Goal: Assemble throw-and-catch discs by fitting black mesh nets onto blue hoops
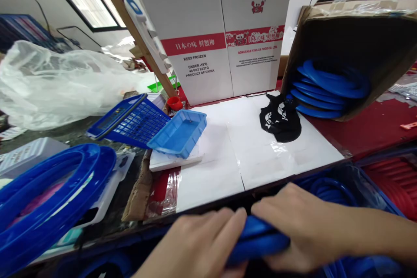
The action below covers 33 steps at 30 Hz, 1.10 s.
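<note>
Both my hands are at the bottom edge, just below the table's front edge. My left hand (198,243) and my right hand (302,230) are each closed round the same blue plastic ring (260,236), gripping it from above with the knuckles up. Only a short arc of the ring shows between them. A pile of black printed cloth pieces (282,117) lies on the white sheet (234,152) ahead of my hands. A tipped brown carton (352,43) at the right holds stacked blue rings (325,87).
A blue tray (179,132) and a blue basket (130,119) sit left of centre. Large blue rings (48,200) lie at the left. A white printed carton (215,39) stands at the back. A clear plastic bag (55,82) lies at the left, red rings (395,182) in a crate at the right.
</note>
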{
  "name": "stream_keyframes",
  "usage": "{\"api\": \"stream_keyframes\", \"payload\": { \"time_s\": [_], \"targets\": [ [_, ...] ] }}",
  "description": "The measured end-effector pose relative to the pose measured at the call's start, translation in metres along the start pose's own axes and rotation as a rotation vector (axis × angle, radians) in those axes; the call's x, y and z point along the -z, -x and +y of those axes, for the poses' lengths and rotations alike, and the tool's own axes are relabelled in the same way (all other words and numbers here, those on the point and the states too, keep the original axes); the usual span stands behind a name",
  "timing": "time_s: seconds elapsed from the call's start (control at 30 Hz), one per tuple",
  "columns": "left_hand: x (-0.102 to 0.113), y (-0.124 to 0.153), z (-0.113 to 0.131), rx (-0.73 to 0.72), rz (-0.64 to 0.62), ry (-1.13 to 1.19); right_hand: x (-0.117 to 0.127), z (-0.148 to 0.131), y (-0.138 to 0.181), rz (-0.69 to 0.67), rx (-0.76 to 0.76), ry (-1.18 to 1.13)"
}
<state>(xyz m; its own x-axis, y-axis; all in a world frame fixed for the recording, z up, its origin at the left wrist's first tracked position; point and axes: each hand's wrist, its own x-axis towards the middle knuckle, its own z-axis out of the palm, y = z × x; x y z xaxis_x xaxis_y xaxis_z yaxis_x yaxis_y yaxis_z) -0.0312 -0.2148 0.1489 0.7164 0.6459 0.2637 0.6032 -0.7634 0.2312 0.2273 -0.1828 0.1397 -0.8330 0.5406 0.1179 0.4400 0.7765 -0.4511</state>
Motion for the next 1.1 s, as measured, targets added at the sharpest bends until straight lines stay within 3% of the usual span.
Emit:
{"api": "stream_keyframes", "payload": {
  "time_s": [0.07,0.13,0.27,0.37,0.53,0.73,0.93,1.1],
  "targets": [
    [0.007,-0.022,-0.019,0.103,-0.089,0.046,0.006,0.018,-0.014,-0.027,-0.175,-0.195],
    [-0.001,-0.041,-0.041,0.215,-0.159,0.108,0.003,0.039,-0.026,-0.022,-0.327,-0.328],
    [-0.045,-0.062,-0.082,0.317,-0.257,0.304,-0.026,0.077,-0.034,-0.045,-0.518,-0.5],
    [-0.078,-0.063,-0.097,0.323,-0.339,0.438,-0.051,0.093,-0.03,-0.073,-0.567,-0.545],
    [-0.1,-0.053,-0.095,0.332,-0.339,0.498,-0.067,0.096,-0.022,-0.105,-0.567,-0.516],
    [-0.105,-0.046,-0.085,0.418,-0.277,0.525,-0.07,0.095,-0.02,-0.122,-0.568,-0.554],
    [-0.109,-0.041,-0.084,0.416,-0.222,0.662,-0.077,0.098,-0.011,-0.132,-0.499,-0.534],
    [-0.102,-0.043,-0.081,0.42,-0.264,0.778,-0.076,0.099,-0.009,-0.053,-0.419,-0.652]
  ]
}}
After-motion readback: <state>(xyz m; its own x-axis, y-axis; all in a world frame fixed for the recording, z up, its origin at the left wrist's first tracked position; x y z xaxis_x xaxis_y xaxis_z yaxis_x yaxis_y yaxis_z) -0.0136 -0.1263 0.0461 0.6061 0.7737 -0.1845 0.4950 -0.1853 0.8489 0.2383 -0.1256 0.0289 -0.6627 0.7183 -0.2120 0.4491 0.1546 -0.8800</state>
